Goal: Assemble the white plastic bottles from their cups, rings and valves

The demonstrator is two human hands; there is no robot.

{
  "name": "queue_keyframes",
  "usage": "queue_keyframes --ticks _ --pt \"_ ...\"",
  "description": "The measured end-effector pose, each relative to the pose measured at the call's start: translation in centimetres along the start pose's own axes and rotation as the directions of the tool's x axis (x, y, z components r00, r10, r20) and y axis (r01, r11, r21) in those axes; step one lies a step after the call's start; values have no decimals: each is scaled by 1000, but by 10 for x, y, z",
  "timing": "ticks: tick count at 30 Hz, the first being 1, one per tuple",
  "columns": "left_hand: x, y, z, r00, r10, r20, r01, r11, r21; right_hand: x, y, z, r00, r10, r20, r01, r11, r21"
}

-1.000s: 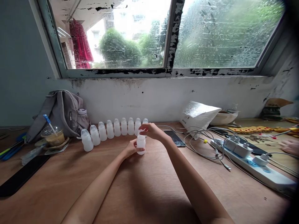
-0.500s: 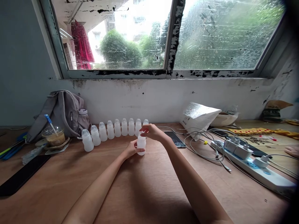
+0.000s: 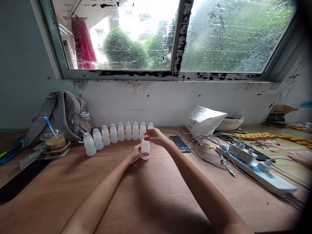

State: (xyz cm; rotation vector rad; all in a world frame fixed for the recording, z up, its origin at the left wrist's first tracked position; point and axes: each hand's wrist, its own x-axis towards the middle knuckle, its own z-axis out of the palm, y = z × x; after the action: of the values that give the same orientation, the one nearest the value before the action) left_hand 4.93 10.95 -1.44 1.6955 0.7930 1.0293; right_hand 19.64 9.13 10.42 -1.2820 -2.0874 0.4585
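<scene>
Bottle [image 3: 145,151], translucent white, upright on the table [image 3: 156,201], left of the phone [image 3: 179,143] and slightly nearer to me than it. My left hand [image 3: 135,154] is closed around the lower part of the bottle, with the thumb lying across its front. My right hand [image 3: 156,136], between the bottle and the phone, brings bent fingers to the bottle's top; they cover part of it, so I cannot tell whether they pinch it or only touch it.

Farther left of the phone, a row [image 3: 121,131] of nine similar capped bottles stands in a shallow curve, its right end partly hidden by my right hand. Well to the left of the phone are the backpack [image 3: 62,113], against the wall [image 3: 136,104], and a cup [image 3: 55,139] with a straw [image 3: 50,126]. A black slab [image 3: 23,180] lies far left of the phone and nearer to me.

Behind the phone and to its right stands a white bag [image 3: 207,118]. Looped cables [image 3: 202,156] lie just right of the phone; beyond them a power strip [image 3: 263,177] carries chargers [image 3: 243,153]. Another person's hand [image 3: 301,157], blurred, rests far to the right of the phone.
</scene>
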Motion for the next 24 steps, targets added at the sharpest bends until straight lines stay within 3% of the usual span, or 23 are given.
queue_keyframes --ticks 8,12,16,24 --pt "0 0 0 1000 -7 13 7 1000 24 -17 29 18 990 -111 -84 127 967 222" --pt "-2 3 -1 1000 -2 29 1 1000 22 -25 31 34 977 -142 -158 162 979 124" --pt "-3 7 -1 999 7 37 -9 999 47 -30 35 48 972 -117 -203 121 993 7" --pt "-4 8 -3 994 58 90 -74 978 193 -37 53 71 963 -156 -221 165 986 24"
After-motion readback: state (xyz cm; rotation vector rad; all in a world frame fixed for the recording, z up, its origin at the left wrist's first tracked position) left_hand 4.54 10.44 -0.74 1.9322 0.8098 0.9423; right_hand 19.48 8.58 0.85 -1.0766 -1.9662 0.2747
